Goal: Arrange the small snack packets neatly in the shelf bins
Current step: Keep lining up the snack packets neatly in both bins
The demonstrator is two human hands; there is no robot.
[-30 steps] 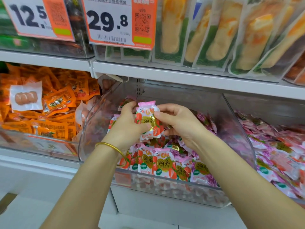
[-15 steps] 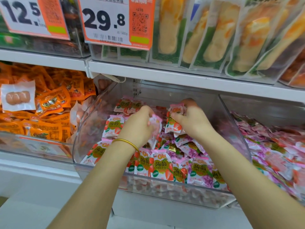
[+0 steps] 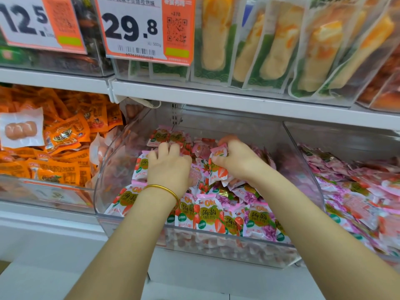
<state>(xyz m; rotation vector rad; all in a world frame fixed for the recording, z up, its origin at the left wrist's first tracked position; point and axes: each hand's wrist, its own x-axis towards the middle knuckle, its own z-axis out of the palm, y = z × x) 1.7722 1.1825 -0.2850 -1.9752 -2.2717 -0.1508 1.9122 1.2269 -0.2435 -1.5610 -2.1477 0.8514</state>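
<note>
Head view, downward, close to bin (image 3: 303,169)

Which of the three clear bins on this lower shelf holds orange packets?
The left bin: it holds orange packets, while the middle bin and right bin hold pink ones.

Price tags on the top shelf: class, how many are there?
2: the 12.5 tag at top left, partly cropped; the 29.8 tag right of it. More may lie outside view.
</note>
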